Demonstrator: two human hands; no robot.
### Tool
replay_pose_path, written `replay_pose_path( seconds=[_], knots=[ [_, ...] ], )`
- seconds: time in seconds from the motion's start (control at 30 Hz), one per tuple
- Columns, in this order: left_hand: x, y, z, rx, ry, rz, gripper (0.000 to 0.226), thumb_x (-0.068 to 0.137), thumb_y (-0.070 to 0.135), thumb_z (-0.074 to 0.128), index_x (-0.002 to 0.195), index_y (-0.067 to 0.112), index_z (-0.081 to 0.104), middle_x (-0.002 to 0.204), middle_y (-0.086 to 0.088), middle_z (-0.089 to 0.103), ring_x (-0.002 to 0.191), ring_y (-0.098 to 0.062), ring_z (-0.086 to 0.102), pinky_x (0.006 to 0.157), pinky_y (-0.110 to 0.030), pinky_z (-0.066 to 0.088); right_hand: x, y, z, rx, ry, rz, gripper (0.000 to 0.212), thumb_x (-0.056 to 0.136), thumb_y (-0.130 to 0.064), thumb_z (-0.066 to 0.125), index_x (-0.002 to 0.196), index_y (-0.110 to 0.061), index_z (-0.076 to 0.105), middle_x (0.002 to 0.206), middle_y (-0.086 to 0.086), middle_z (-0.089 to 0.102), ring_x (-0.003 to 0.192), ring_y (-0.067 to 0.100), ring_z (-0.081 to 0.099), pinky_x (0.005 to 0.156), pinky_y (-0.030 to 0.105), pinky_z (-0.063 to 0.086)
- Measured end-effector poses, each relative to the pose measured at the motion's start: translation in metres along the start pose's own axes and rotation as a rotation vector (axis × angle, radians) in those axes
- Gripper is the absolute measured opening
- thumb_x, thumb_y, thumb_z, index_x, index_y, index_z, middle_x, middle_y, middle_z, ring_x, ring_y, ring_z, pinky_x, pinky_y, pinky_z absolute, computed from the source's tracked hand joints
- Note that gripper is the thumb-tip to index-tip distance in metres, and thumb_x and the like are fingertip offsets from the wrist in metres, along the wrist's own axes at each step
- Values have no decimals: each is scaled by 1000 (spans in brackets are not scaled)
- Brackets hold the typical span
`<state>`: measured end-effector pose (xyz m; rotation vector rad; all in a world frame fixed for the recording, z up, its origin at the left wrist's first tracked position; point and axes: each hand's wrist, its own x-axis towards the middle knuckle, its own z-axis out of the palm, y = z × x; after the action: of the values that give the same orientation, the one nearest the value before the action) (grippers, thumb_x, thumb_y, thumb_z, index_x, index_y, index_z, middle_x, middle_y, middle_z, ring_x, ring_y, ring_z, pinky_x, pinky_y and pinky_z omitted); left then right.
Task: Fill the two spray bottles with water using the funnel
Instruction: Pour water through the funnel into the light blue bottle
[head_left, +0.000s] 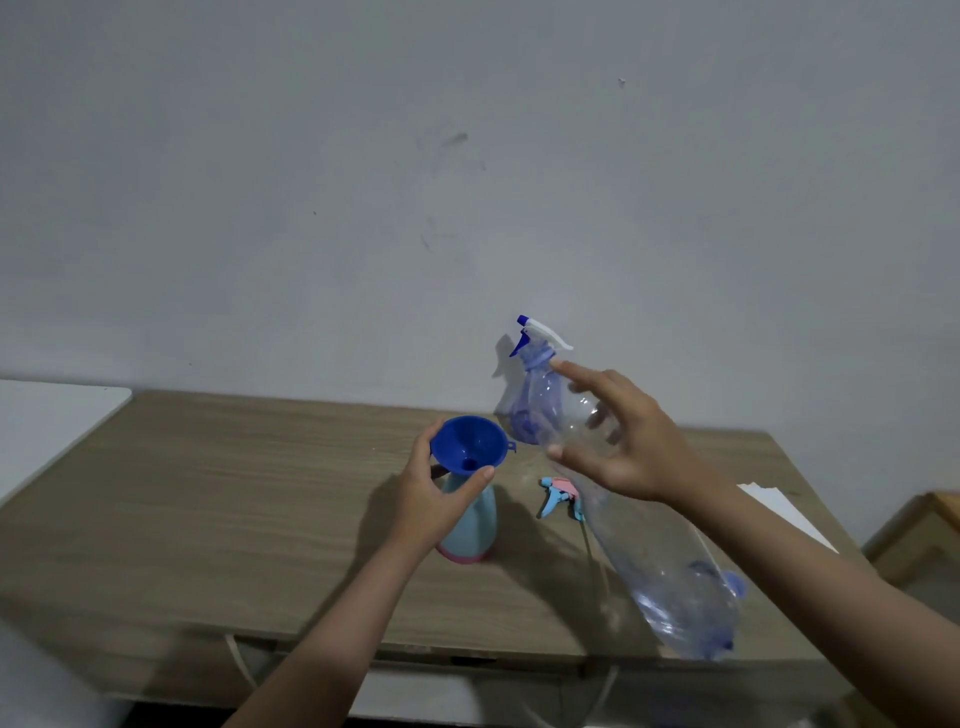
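Left hand (434, 488) gripped neck of light-blue spray bottle (472, 525), upright on wooden table (208, 509); blue funnel (469, 444) sat in its mouth. Pink-blue trigger head (558, 496) lay on table just right. Right hand (623, 447) held tilted clear water bottle (670, 587), fingers spread round it, mouth near funnel. Second spray bottle (530, 410) with blue-white trigger stood behind.

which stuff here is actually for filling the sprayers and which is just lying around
For the job: blue funnel, light blue spray bottle, clear water bottle, blue-and-white sprayer bottle, loose spray head.
Lying about: white paper, white surface.
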<state>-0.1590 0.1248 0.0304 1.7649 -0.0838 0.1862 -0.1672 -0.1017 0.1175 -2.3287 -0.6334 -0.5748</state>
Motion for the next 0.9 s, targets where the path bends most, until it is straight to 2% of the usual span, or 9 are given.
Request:
replay_pose_path(
  seconds=[0.07,0.2,0.33,0.4,0.47,0.6,0.73,0.83,0.9],
  knots=[
    [2,-4,1,-17,10,5,71,71,29,81,130,30,43,121,10,58,103,-7,60,74,-11,46,-3,6,-5,11,120,2,78,68,-45,77,136,-44,40,111,-6,55,77,9,58,64,11,43],
    [4,-7,4,-49,17,-3,69,70,25,81,126,34,43,117,10,60,103,-4,60,81,-17,48,-2,23,-19,49,370,76,81,69,-35,80,136,-46,36,117,-4,50,82,16,60,60,29,53],
    [6,-13,6,-53,34,7,67,70,23,82,126,30,45,118,5,61,104,-9,62,87,-26,51,5,45,-26,13,523,72,83,74,-25,81,141,-31,33,126,-8,41,100,22,58,77,30,51],
    [7,-15,7,-48,35,4,68,70,24,82,127,30,45,118,5,62,103,-10,63,86,-26,51,6,57,-23,-10,560,59,80,75,-23,79,139,-27,32,127,-7,38,109,26,55,88,31,48],
    [7,-15,7,-46,37,-1,69,70,25,82,128,30,45,117,6,61,102,-10,63,84,-24,51,6,71,-19,-46,574,70,79,76,-20,78,138,-24,30,130,3,39,115,30,51,94,31,44],
    [8,-16,8,-46,53,-9,70,68,28,83,127,33,45,115,11,62,100,-7,63,83,-25,51,-1,96,-9,-96,592,97,72,79,-28,73,136,-20,29,132,25,39,123,33,42,103,18,34],
    [7,-17,10,-38,70,-23,70,69,23,83,127,32,45,114,15,61,99,-3,62,84,-24,50,-8,112,-4,-151,607,179,79,80,-20,74,140,-29,22,139,24,33,128,37,40,99,37,41],
    [6,-17,11,-34,69,-27,74,65,33,82,129,32,44,115,16,60,100,-1,62,83,-24,50,-10,116,-10,-122,631,233,83,81,-16,74,141,-34,19,140,22,31,128,35,40,98,35,39],
    [5,-17,11,-38,71,-25,74,69,27,83,131,30,43,115,16,59,101,-2,61,83,-24,50,-14,118,-14,-103,612,278,89,80,-14,74,144,-36,15,142,21,29,131,33,38,98,33,36]
  ],
)
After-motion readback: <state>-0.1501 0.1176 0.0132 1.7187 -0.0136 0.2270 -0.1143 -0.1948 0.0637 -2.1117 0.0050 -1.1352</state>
